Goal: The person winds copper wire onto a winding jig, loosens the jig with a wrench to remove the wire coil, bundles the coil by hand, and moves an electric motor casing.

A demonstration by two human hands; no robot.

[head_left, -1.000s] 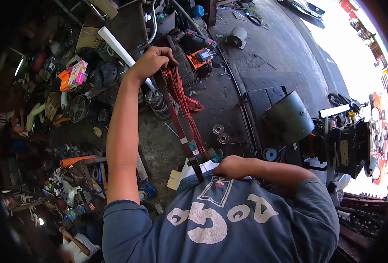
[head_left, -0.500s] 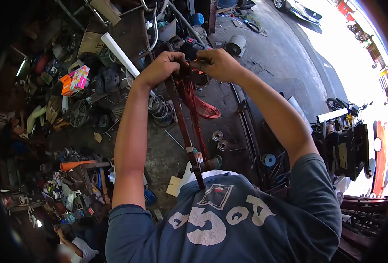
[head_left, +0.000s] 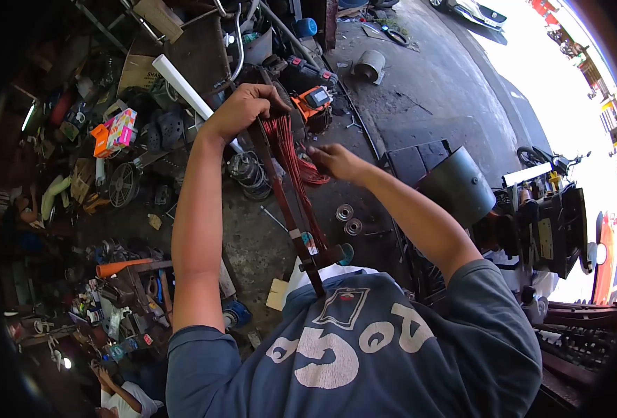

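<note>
My left hand (head_left: pixel 242 111) is closed around the upper end of a hank of reddish copper wire (head_left: pixel 300 164), beside a long dark bar (head_left: pixel 278 188). The wire strands hang down along that bar toward my lap, with a loose loop bulging out on the right. To the right of the loop is my right hand (head_left: pixel 342 164), its thumb and fingers drawn together; what they pinch is too small to make out. Just beyond the wire stands an orange device with a small screen (head_left: pixel 314 99).
Two metal rings (head_left: pixel 349 219) lie on the floor near a dark cylinder (head_left: pixel 460 184). A white tube (head_left: pixel 183 87) leans at the left, by a fan (head_left: pixel 122 183). A metal can (head_left: pixel 370 66) stands farther off. Another person (head_left: pixel 124 393) is at lower left.
My right hand has left the top of the wire hank and moved down toward me, beside the loop. My left hand stays at the top, slightly farther left. The orange device is now uncovered.
</note>
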